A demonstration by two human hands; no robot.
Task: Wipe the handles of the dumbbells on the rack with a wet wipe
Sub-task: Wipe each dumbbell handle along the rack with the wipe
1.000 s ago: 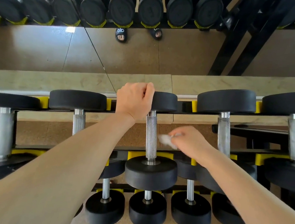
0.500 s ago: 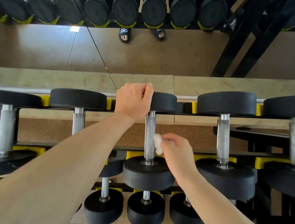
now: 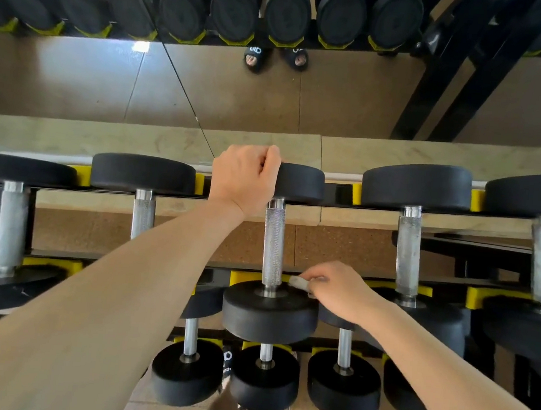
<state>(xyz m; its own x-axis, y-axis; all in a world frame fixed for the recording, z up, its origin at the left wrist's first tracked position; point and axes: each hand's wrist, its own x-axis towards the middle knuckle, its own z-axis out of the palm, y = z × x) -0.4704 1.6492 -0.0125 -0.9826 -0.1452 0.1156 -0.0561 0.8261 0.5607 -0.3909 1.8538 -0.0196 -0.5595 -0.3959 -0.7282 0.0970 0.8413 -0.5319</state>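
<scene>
Mid-rack, the left hand (image 3: 245, 178) grips a dumbbell (image 3: 270, 309) head while the right hand (image 3: 337, 290) pinches the wipe (image 3: 298, 282) beside its handle (image 3: 273, 241); neighbouring handles likely remain.

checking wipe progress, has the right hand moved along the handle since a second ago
Yes. The right hand with the wet wipe has slid down the knurled handle toward the near weight head.

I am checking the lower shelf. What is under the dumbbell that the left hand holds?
Under that dumbbell, on a lower shelf, stand three smaller dumbbells. Its near head covers their far ends; the floor below them is mostly hidden. The left hand grips its far head.
</scene>
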